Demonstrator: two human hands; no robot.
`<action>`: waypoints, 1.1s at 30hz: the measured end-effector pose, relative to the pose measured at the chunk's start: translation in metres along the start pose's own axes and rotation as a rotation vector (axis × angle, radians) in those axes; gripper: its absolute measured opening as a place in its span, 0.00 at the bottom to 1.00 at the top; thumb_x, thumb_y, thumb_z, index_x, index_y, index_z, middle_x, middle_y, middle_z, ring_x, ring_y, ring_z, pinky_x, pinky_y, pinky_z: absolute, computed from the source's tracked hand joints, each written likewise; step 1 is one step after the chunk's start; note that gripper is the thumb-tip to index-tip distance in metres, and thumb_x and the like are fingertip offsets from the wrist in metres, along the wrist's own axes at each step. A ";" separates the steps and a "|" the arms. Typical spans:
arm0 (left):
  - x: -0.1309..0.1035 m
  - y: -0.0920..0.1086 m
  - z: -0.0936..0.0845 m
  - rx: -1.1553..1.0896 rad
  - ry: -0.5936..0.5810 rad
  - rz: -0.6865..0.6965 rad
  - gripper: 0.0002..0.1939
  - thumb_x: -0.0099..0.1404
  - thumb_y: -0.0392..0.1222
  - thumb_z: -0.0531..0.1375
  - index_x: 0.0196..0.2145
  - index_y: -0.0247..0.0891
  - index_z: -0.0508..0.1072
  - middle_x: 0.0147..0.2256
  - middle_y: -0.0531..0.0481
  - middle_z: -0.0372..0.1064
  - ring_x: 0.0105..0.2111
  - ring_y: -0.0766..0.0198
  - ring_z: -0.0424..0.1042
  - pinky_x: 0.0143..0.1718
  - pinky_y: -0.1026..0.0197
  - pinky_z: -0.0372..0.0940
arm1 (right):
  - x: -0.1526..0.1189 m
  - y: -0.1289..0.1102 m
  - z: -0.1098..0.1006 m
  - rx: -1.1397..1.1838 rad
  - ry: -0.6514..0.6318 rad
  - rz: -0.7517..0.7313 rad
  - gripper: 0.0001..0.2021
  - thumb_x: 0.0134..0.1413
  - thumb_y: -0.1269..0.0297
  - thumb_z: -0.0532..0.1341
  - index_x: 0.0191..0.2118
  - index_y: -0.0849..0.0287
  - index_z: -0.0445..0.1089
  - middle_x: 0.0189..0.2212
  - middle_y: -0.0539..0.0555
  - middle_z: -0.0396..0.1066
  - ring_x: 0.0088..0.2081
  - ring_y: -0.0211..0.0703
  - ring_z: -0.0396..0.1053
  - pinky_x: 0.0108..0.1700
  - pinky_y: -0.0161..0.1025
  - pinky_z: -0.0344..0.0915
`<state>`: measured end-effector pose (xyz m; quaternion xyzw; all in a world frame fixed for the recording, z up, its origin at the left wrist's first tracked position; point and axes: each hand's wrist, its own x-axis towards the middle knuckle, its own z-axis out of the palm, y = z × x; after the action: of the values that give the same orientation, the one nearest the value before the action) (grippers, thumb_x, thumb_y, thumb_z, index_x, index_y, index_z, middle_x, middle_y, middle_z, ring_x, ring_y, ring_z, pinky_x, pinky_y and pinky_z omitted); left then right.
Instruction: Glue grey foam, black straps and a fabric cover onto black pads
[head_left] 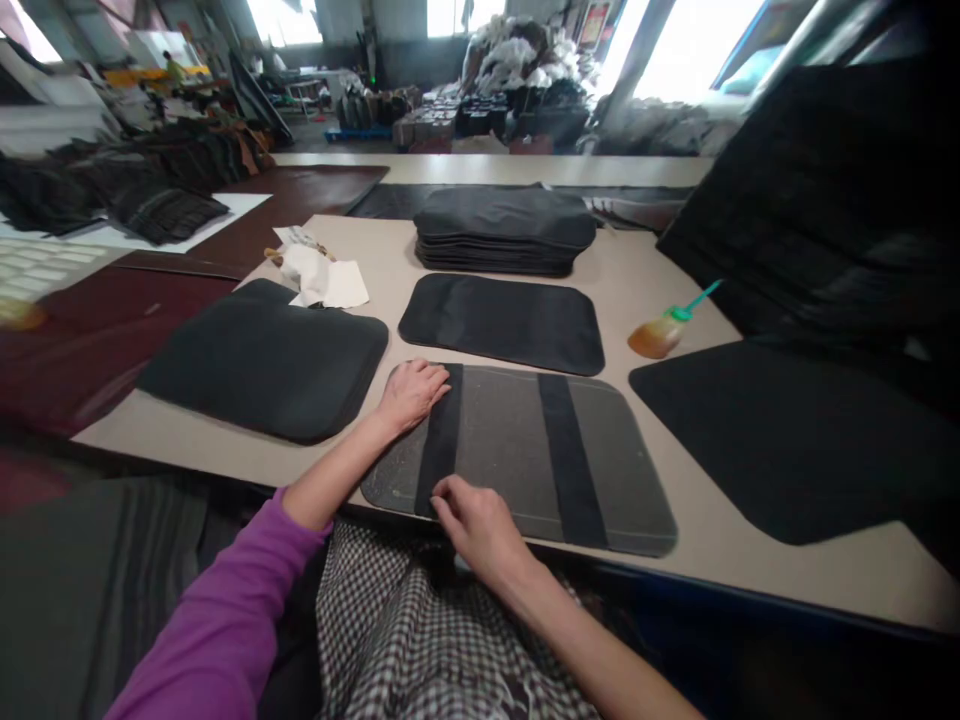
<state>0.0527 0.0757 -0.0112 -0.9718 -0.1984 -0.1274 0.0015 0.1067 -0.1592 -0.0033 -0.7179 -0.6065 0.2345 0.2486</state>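
In front of me lies a grey-brown rounded panel [504, 430], with two black strips across it. My left hand [415, 393] rests on the panel's left part, fingers stretched flat over the far end of the left black strip [442, 440]. At the near end of that strip, the thumb and fingers of my right hand [480, 518] are pinched together on its edge. The right black strip [570, 460] lies across the panel, touched by neither hand. Just beyond is a smooth black rounded panel [502, 320].
Stacked black panels [502, 225] stand at the back, with more black sheets [277, 360] at left and a black piece [795, 430] at right. A bottle with a green nozzle [658, 335] leans right of centre. Crumpled white paper [322, 278] lies back left.
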 end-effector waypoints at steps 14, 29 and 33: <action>0.015 -0.019 0.033 -0.066 0.107 -0.068 0.20 0.71 0.55 0.49 0.46 0.42 0.74 0.60 0.42 0.65 0.60 0.44 0.63 0.58 0.40 0.61 | -0.049 0.041 -0.065 -0.246 0.291 -0.443 0.05 0.55 0.66 0.61 0.39 0.57 0.72 0.51 0.50 0.71 0.48 0.45 0.64 0.50 0.47 0.61; 0.053 0.138 -0.023 -0.436 0.202 0.202 0.17 0.72 0.50 0.54 0.56 0.49 0.65 0.60 0.45 0.63 0.63 0.49 0.60 0.64 0.40 0.58 | -0.167 0.245 -0.194 -0.706 0.529 0.488 0.13 0.70 0.68 0.54 0.37 0.61 0.75 0.37 0.59 0.71 0.41 0.50 0.67 0.43 0.42 0.63; 0.061 0.199 -0.025 -0.587 0.085 0.299 0.16 0.74 0.46 0.55 0.57 0.48 0.66 0.61 0.45 0.61 0.64 0.52 0.58 0.64 0.42 0.59 | -0.168 0.243 -0.195 -0.677 0.528 0.465 0.11 0.71 0.64 0.56 0.41 0.60 0.75 0.40 0.57 0.71 0.43 0.48 0.68 0.42 0.41 0.63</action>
<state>0.1772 -0.0854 0.0379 -0.9429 -0.0081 -0.2180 -0.2516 0.3882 -0.3736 -0.0040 -0.9097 -0.3887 -0.1166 0.0875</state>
